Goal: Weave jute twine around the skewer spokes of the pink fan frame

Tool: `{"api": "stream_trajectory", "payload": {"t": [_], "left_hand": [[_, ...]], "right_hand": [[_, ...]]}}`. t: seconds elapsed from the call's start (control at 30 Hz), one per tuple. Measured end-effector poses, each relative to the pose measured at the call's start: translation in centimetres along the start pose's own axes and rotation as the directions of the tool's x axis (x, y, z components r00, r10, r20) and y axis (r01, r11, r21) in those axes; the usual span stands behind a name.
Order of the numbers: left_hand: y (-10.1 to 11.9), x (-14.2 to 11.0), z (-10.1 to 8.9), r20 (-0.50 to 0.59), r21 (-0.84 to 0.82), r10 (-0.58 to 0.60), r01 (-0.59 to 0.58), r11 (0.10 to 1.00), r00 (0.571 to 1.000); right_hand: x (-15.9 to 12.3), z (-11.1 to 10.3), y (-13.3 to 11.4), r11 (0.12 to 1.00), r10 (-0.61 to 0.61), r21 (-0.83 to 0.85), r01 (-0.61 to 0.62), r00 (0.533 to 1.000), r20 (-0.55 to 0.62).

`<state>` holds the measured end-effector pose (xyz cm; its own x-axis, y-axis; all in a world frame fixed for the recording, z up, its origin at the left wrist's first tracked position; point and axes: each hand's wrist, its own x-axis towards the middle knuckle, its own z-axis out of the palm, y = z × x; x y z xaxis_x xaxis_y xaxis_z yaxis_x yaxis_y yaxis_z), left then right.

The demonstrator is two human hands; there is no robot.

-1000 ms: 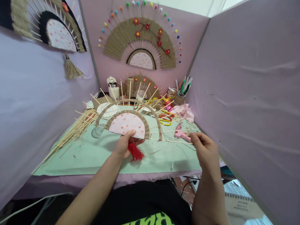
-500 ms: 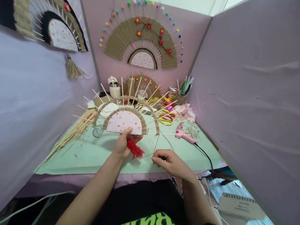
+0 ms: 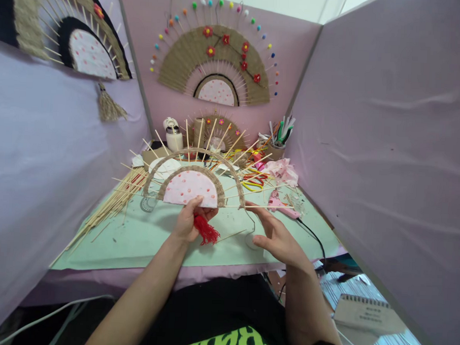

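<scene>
My left hand (image 3: 189, 224) is closed on the lower edge of a half-round fan (image 3: 191, 186), thumb on its pink dotted cloth. Thin sticks spread from the fan, with twine woven through them in an inner band and an outer arc (image 3: 233, 175). A red tassel (image 3: 206, 230) hangs below the left hand. At the arc's right end, my right hand (image 3: 276, 235) is open, fingers apart, its fingertips by the lowest stick. A loose length of twine (image 3: 254, 222) dangles from that end, beside the right hand.
Behind the right hand lies a pink glue gun (image 3: 280, 205) with a black cord. Bundled sticks (image 3: 110, 203) lie at the left. Scissors (image 3: 254, 184), pink cloth (image 3: 281, 170), a white bottle (image 3: 173, 134) and a tool pot (image 3: 275, 151) stand or lie at the back. Fans hang on the walls.
My right hand came in from the far right, pulled twine down below the arc's end, then let it go and rose to the stick with open fingers. My left hand keeps its hold.
</scene>
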<state>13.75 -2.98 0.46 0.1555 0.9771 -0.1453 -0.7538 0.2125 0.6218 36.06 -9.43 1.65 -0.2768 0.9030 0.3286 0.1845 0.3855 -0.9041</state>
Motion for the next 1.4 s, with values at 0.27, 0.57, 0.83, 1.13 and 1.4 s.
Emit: {"api": "stream_trajectory", "payload": {"t": [0.27, 0.57, 0.83, 1.13, 1.4], "left_hand": [[-0.4, -0.2, 0.4, -0.004, 0.062, 0.09, -0.089, 0.994, 0.996], [-0.5, -0.3, 0.5, -0.021, 0.065, 0.149, -0.147, 0.987, 0.989], [-0.2, -0.2, 0.2, -0.012, 0.042, 0.008, -0.008, 0.999, 1.0], [-0.1, -0.1, 0.4, -0.103, 0.063, 0.035, -0.029, 0.998, 0.994], [-0.3, -0.1, 0.5, -0.118, 0.12, 0.065, -0.051, 0.991, 0.991]], "right_hand": [[2.1, 5.2, 0.6, 0.877, 0.278, 0.473, -0.082, 0.89, -0.361], [2.1, 6.4, 0.5, 0.905, 0.243, 0.426, -0.018, 0.842, -0.482], [1.8, 5.5, 0.8, 0.957, 0.192, 0.282, -0.067, 0.876, -0.443], [0.7, 1.6, 1.4, 0.935, -0.165, -0.354, -0.036, 0.837, -0.522], [-0.7, -0.6, 1.0, 0.785, -0.455, -0.619, 0.042, 0.718, -0.528]]}}
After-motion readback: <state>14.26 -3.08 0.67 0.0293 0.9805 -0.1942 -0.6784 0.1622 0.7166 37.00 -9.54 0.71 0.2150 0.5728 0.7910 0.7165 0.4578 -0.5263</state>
